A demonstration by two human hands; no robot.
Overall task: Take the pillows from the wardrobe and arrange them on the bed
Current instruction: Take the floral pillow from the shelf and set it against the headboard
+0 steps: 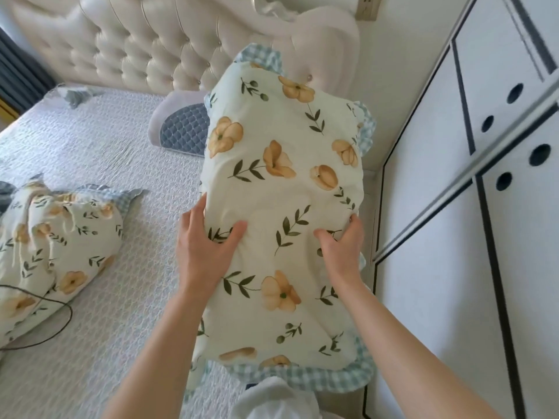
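I hold a cream pillow (284,189) printed with yellow flowers and green leaves, edged in blue gingham, lengthwise above the right edge of the bed (115,164). My left hand (205,246) grips its left side, thumb pressed into the fabric. My right hand (341,246) clamps the right side the same way. A second pillow (57,252) with the same print lies crumpled on the bed at the left. A pale pillow with a dark blue quilted centre (181,131) rests against the headboard, partly hidden behind the held pillow.
The white wardrobe (472,237) with black trim and round holes stands close on the right. A tufted cream headboard (145,46) backs the bed. A thin dark cable (60,325) loops over the left pillow and quilt. A dark curtain (18,74) hangs far left.
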